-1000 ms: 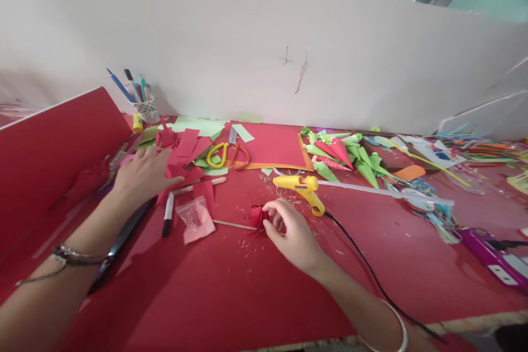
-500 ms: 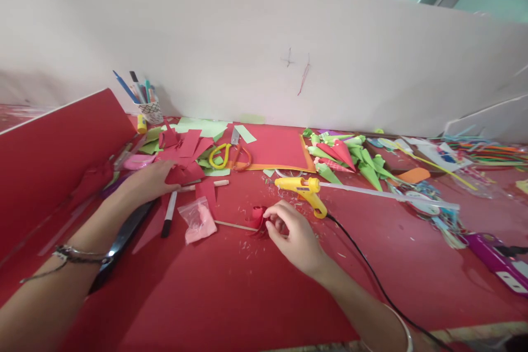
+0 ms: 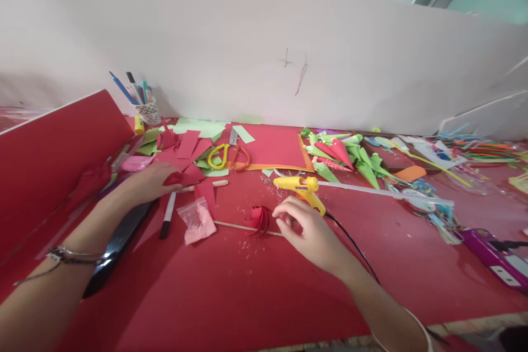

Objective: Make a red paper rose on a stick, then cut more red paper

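My left hand (image 3: 153,182) is at the pile of cut red paper (image 3: 188,144), its fingers bent around a red paper piece (image 3: 173,178). My right hand (image 3: 307,228) hovers just right of a curled red paper strip (image 3: 259,217), fingers loosely bent, thumb apart and nothing between them. The strip lies by a thin wooden stick (image 3: 233,225) on the table. Behind my right hand rests a yellow glue gun (image 3: 303,190) with a long clear glue stick (image 3: 383,192). Left of the stick is a small plastic bag (image 3: 197,221) with pink material inside.
Scissors (image 3: 218,156) lie behind the bag. Green and red paper cones (image 3: 342,154) are heaped at the back. A marker (image 3: 168,215) and a dark, shiny long object (image 3: 119,247) lie near my left arm. A pen cup (image 3: 147,113) stands at the wall; a purple power strip (image 3: 493,258) is right.
My right hand has moved away to the right from the curled red strip, which stays on the table. My left hand has closed on a red piece at the pile.
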{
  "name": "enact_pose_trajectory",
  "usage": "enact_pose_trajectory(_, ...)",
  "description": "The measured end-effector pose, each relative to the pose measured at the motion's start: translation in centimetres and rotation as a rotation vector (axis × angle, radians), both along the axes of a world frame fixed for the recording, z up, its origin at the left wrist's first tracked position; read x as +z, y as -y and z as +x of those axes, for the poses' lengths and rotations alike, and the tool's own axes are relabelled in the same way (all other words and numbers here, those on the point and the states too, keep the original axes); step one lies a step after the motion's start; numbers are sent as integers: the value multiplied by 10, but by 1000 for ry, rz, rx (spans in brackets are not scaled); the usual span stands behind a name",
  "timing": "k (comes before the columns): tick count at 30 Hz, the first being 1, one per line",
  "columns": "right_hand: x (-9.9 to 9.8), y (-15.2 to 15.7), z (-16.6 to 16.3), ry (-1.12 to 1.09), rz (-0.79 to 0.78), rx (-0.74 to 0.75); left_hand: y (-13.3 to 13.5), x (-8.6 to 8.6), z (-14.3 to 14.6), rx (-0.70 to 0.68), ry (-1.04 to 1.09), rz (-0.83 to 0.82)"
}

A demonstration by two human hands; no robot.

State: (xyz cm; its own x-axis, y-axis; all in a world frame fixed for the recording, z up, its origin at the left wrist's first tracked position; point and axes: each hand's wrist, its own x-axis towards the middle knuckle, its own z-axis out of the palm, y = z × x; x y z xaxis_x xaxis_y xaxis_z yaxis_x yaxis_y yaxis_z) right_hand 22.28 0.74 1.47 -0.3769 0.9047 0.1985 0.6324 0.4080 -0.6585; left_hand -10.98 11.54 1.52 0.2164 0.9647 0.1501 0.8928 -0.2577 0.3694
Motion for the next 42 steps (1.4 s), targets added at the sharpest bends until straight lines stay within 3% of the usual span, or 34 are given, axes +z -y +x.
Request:
enact_pose_trajectory(3, 11, 4, 11, 84, -44, 16, -6, -2, -5, -140, -129, -82)
enact_pose_trajectory(5, 17, 6, 23, 146, -109, 31, -7, 1, -6, -156, -182, -75)
enact_pose_trajectory(8, 22, 8, 47, 250, -232, 16, -3, 11, -2, -74, -279, 1)
enact_pose_trajectory(12, 14, 3, 79, 422, -215, -234, 6, 25, 11, 65, -396, 131)
enact_pose_trajectory(15, -2, -7, 91, 437, -49, -385, 11, 30, 23, 65, -259, 229)
enact_pose_trajectory(20, -26, -22, 83, 345, -39, -268, 19, 44, 37, 74, 219, 356)
enact_pose_trajectory(26, -38, -27, 74, 298, -66, -324, 24, 60, 35, 68, 490, 106)
enact_pose_trajectory(32, -34, -32, 82, 80, -86, -410, 28, 47, 24, -424, 613, -340)
enact_pose_trajectory(35, -21, -33, 80, -35, -67, -489, 36, 42, 31, -518, 625, -557)
enact_pose_trajectory(37, -10, -31, 74, -117, -31, -545, 40, 39, 41, -509, 580, -679)
enact_pose_trajectory(39, -2, -29, 66, -181, -15, -581, 41, 34, 52, -444, 442, -632)
enact_pose_trajectory(42, 5, -25, 51, -259, -31, -588, 37, 26, 68, -314, 186, -258)
